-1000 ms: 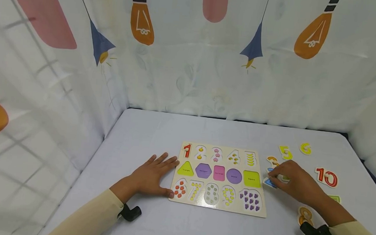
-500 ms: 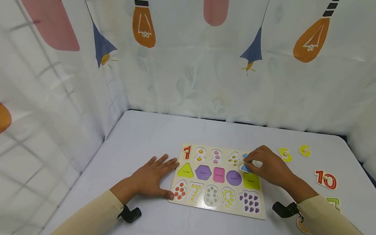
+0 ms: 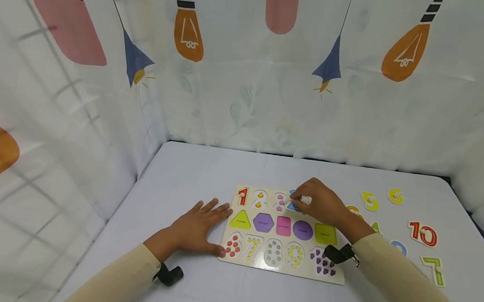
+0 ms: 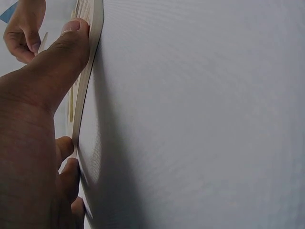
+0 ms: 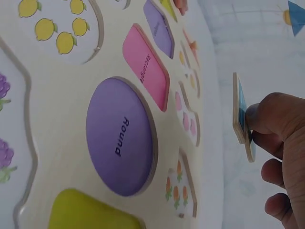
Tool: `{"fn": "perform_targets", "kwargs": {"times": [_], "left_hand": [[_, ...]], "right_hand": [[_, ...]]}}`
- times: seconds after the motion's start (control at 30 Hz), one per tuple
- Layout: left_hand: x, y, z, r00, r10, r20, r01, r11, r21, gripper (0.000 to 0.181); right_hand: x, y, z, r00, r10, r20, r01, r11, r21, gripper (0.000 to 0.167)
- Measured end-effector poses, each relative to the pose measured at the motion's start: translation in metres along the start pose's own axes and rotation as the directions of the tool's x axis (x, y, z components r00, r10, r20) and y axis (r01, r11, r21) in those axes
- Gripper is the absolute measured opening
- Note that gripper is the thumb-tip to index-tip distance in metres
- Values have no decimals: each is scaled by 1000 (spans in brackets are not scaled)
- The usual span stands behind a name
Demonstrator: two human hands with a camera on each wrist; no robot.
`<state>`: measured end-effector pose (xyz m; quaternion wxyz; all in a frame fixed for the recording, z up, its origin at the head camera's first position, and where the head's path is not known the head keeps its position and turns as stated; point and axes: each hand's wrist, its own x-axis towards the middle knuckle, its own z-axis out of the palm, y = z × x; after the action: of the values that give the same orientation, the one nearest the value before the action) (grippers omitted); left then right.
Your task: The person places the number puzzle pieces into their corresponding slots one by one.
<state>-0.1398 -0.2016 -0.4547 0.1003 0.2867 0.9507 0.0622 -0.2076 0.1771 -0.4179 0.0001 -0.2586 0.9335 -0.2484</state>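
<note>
A cream wooden puzzle board [image 3: 261, 267] lies on the white table, with number recesses and coloured shapes. My left hand [image 3: 194, 227] rests with spread fingers at its left side. The thumb [image 4: 66, 52] touches the board's near edge in the left wrist view. My right hand [image 3: 323, 201] pinches a blue number piece [image 3: 293, 206], above the upper row near the 3 and 4 recesses. In the right wrist view this piece [image 5: 239, 107] is edge-on and held off the board; its digit is mostly hidden. A red 1 piece [image 3: 242, 196] sits in the top left recess.
Loose number pieces lie right of the board: a yellow 5 [image 3: 369, 201], a yellow 6 [image 3: 395, 196], a red 10 [image 3: 423, 234], a green 7 [image 3: 433, 271], and others partly covered by the right arm. A printed curtain [image 3: 247, 76] stands behind the table.
My right hand has picked up the blue number piece from right of the board and carried it left over the top row. My left hand stays at the board's left side.
</note>
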Motion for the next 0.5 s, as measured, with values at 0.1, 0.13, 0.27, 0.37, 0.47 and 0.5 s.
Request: {"fn": "perform_targets", "kwargs": {"times": [0.1, 0.13, 0.27, 0.37, 0.47, 0.5], "left_hand": [[0, 1, 0, 1000, -4, -1, 4, 1000, -2, 111], [0, 1, -1, 1000, -5, -1, 5, 1000, -2, 111], [0, 2, -1, 1000, -8, 1, 8, 1000, -4, 111], [0, 2, -1, 1000, -6, 1, 6, 1000, -7, 110], [0, 1, -1, 1000, -3, 1, 3, 1000, -9, 110], [0, 1, -1, 1000, -3, 1, 3, 1000, -10, 110]], "right_hand": [[8, -3, 6, 1000, -8, 5, 8, 1000, 15, 17], [11, -5, 7, 1000, -12, 3, 12, 1000, 16, 17], [22, -10, 15, 999, -35, -11, 35, 999, 1, 15], [29, -16, 19, 998, -53, -13, 53, 999, -10, 14], [35, -21, 23, 998, -59, 2, 59, 998, -4, 15], [37, -23, 25, 998, -57, 9, 57, 998, 0, 15]]}}
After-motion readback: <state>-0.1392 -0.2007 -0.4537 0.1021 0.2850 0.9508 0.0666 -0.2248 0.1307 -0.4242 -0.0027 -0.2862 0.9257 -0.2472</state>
